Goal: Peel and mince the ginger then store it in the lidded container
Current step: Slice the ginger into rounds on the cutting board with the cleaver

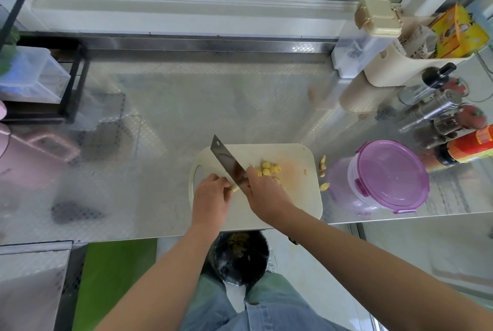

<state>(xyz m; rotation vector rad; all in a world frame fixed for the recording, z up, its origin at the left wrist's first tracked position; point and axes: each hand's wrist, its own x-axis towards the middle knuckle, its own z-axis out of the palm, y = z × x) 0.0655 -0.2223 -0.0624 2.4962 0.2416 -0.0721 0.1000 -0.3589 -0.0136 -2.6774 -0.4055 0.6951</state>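
A cream cutting board (298, 197) lies at the counter's front edge. On it my right hand (264, 192) grips a cleaver (226, 161) whose blade points up and left. My left hand (210, 197) pinches a small ginger piece (235, 188) right against the blade. Several yellow ginger slices (268, 168) are piled just right of the blade. More ginger pieces (323, 168) lie on the counter beside the board. A clear container with a purple lid (386, 176) stands to the right, lid on.
Spice shakers and a red sauce bottle (469, 146) crowd the right side, with a cream holder (400, 64) behind. A black rack with clear boxes (40, 77) stands at left. A bin with peelings (240, 256) sits below the counter edge.
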